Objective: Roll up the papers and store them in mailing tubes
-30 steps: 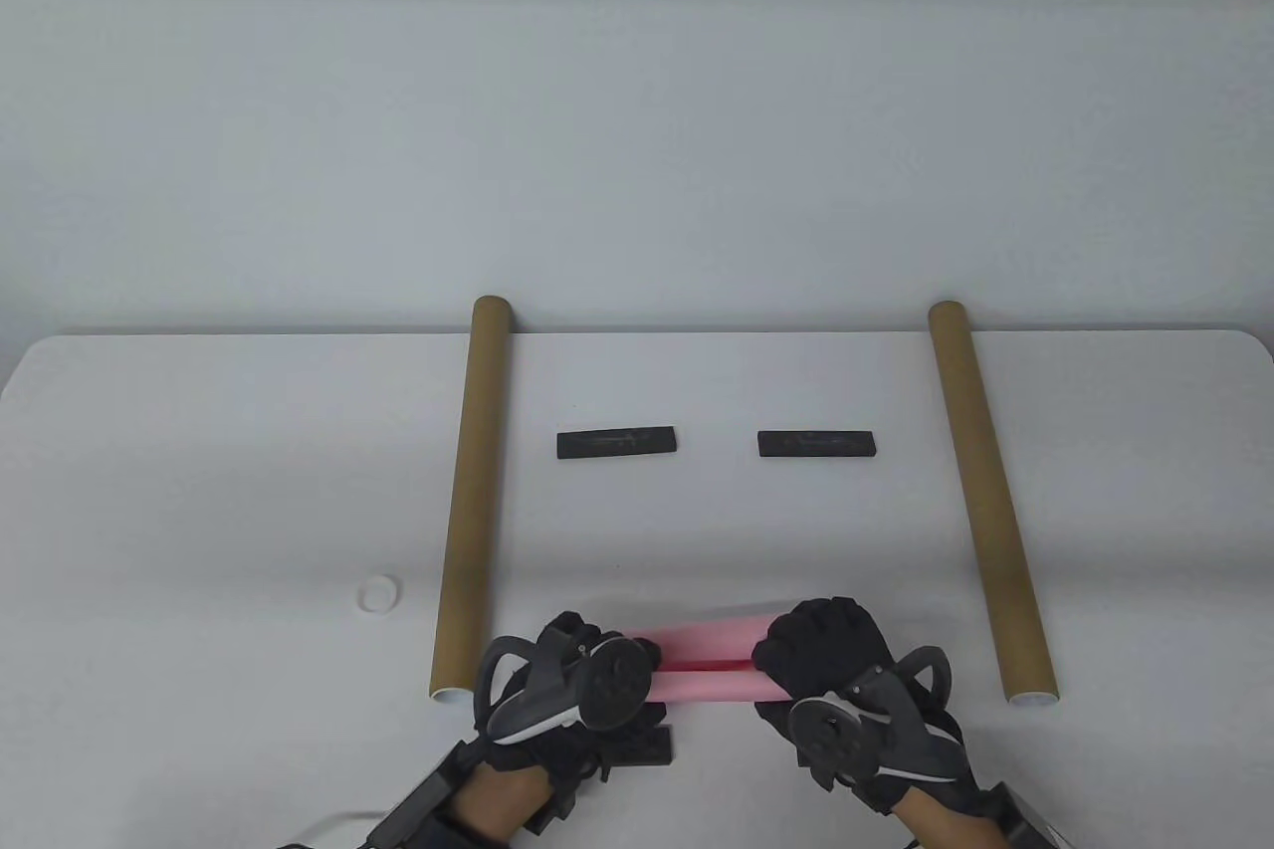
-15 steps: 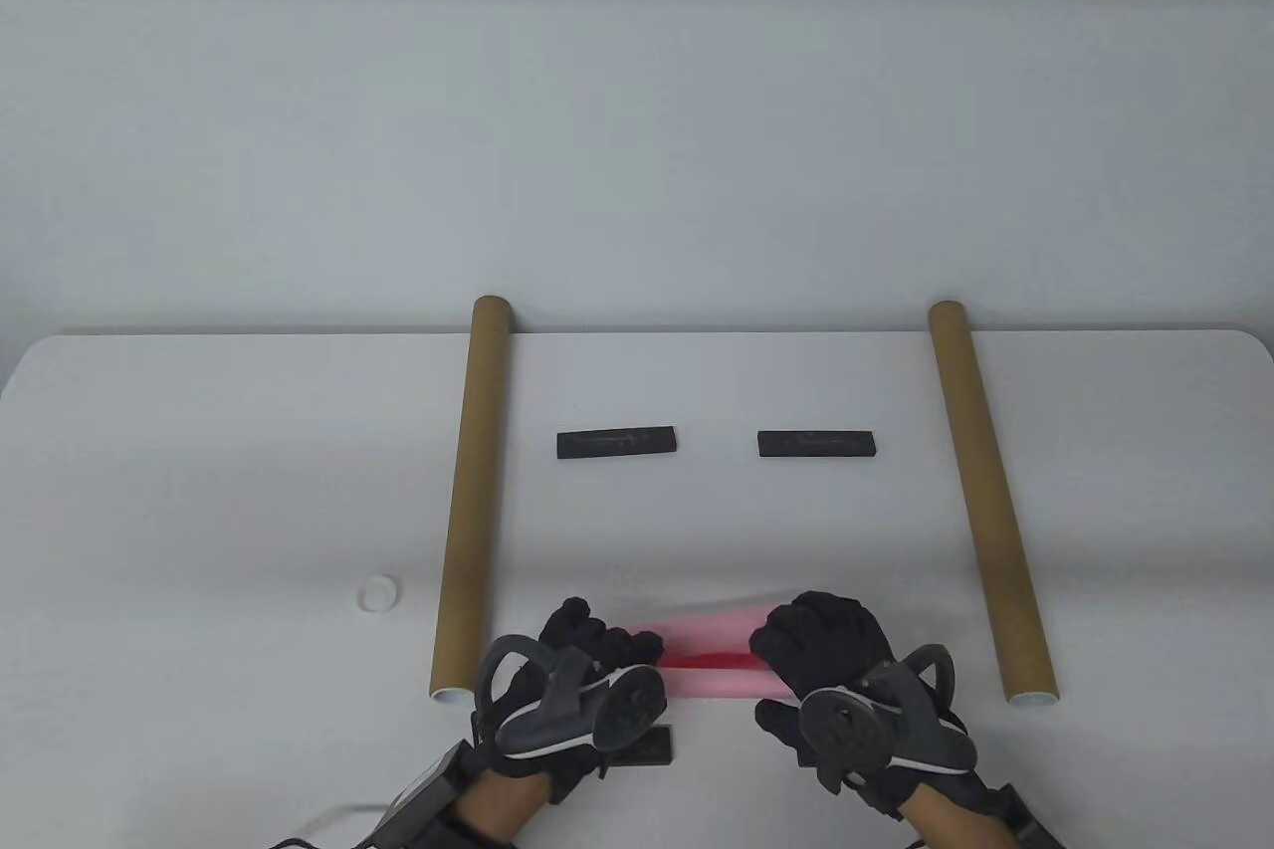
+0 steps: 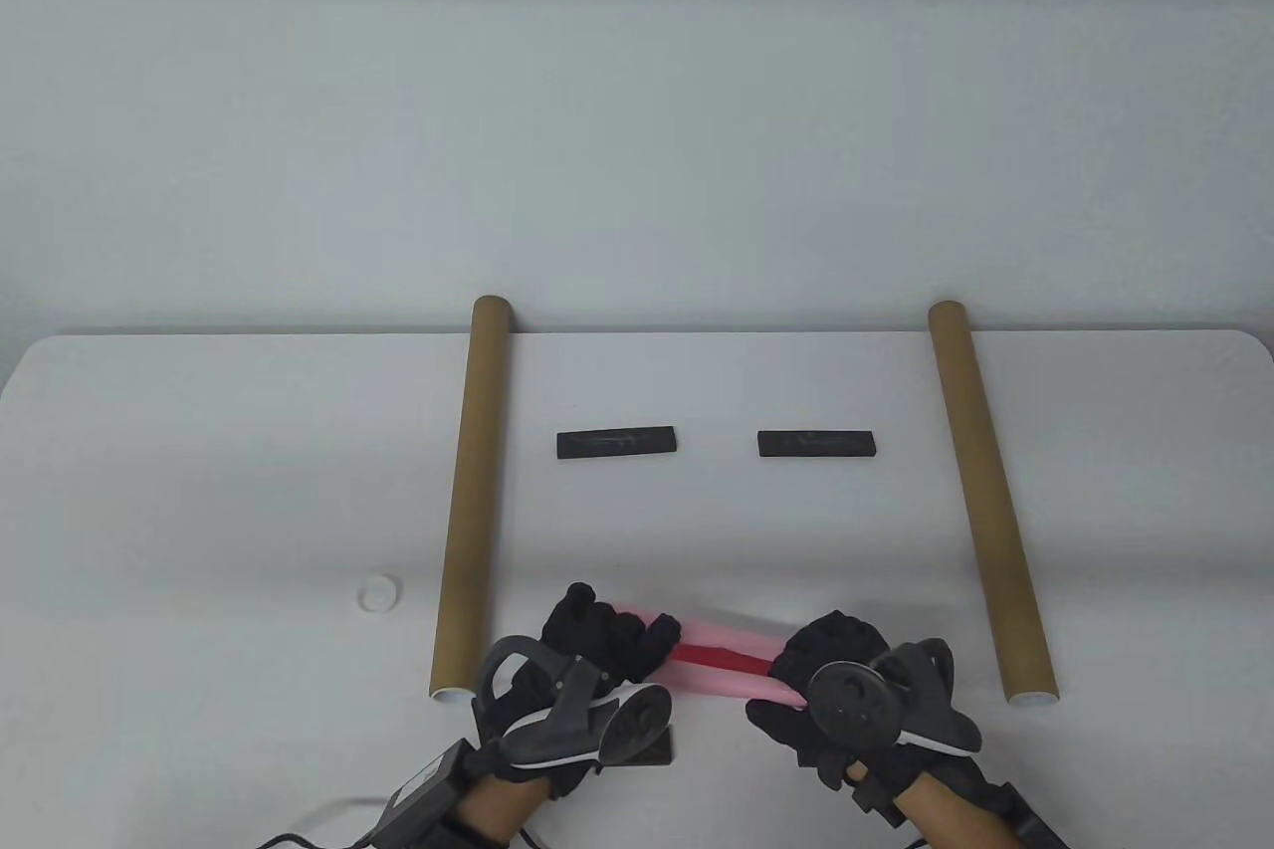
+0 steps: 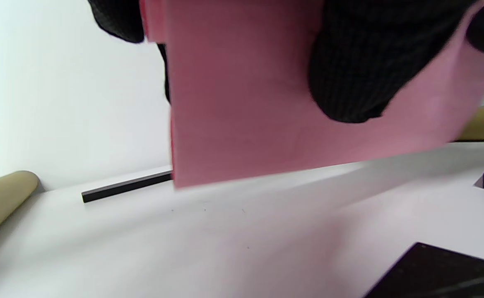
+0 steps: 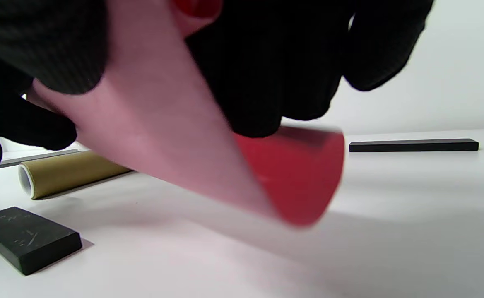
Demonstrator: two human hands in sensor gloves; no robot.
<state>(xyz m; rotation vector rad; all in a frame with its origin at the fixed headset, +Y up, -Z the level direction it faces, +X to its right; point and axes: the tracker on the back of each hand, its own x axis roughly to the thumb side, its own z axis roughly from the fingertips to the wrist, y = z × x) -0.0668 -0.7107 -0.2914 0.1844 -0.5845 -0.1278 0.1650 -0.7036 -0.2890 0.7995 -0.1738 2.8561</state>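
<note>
A rolled pink paper [image 3: 719, 656] with a red inner face is held above the table near its front edge, slanting down to the right. My left hand [image 3: 609, 642] grips its left end and my right hand [image 3: 828, 665] grips its right end. The left wrist view shows the pink sheet [image 4: 266, 99] under my gloved fingers [image 4: 349, 70]. The right wrist view shows the roll's end [image 5: 304, 182], pink outside and red inside. Two brown mailing tubes lie lengthwise on the table: one on the left [image 3: 472, 491] and one on the right [image 3: 985, 501].
Two black bar weights [image 3: 616, 443] [image 3: 817, 444] lie between the tubes. Another black weight [image 3: 652, 747] lies by my left hand. A white tube cap [image 3: 378, 592] sits left of the left tube.
The roll has tilted: my left hand has moved its end away and up, my right hand has come toward the front edge and turned. The roll looks tighter.
</note>
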